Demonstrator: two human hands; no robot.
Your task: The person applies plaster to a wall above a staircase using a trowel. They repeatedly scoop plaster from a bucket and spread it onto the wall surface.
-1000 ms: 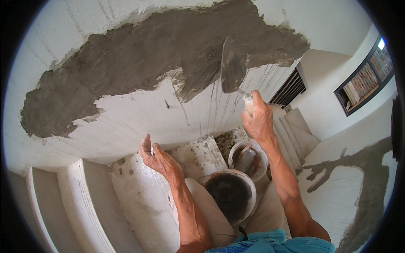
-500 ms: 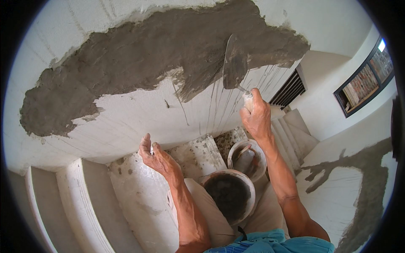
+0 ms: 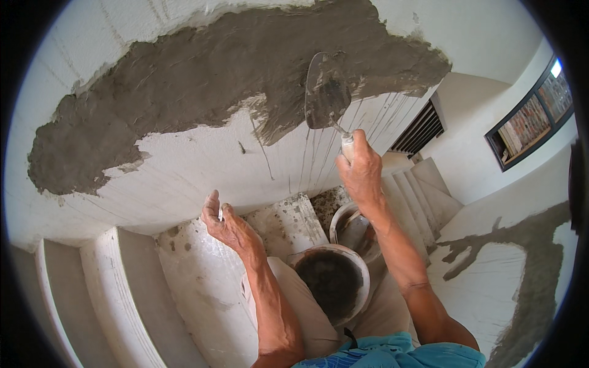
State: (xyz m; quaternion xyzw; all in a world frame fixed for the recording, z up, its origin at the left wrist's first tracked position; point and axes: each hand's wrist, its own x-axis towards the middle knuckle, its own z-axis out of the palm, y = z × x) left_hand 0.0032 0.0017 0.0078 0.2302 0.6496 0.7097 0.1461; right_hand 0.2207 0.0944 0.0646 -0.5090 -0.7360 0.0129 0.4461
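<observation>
My right hand [image 3: 361, 168] is closed round the pale handle of a trowel [image 3: 326, 95]. Its mortar-smeared blade points up and lies over the lower part of a wide patch of wet grey mortar [image 3: 202, 73] on the white wall [image 3: 190, 162]. Whether the whole blade touches the mortar I cannot tell. My left hand [image 3: 228, 226] hovers in front of the wall's lower part, holding nothing, with its fingers apart and half curled. Between my knees stands a bucket [image 3: 366, 279] of dark grey mortar. A second bucket [image 3: 334, 227], partly hidden by my right forearm, is behind it.
Stairs [image 3: 132, 288] rise at the left, and more steps [image 3: 423, 190] are at the right. The landing [image 3: 205, 270] is spotted with mortar. A dark vent grille [image 3: 420, 130] and a black-framed window [image 3: 531, 126] are at the right. Another grey patch [image 3: 540, 264] marks the right-hand wall.
My right hand and the trowel have moved a little to the left along the mortar's lower edge. The right forearm now covers more of the second bucket. My left hand has barely moved.
</observation>
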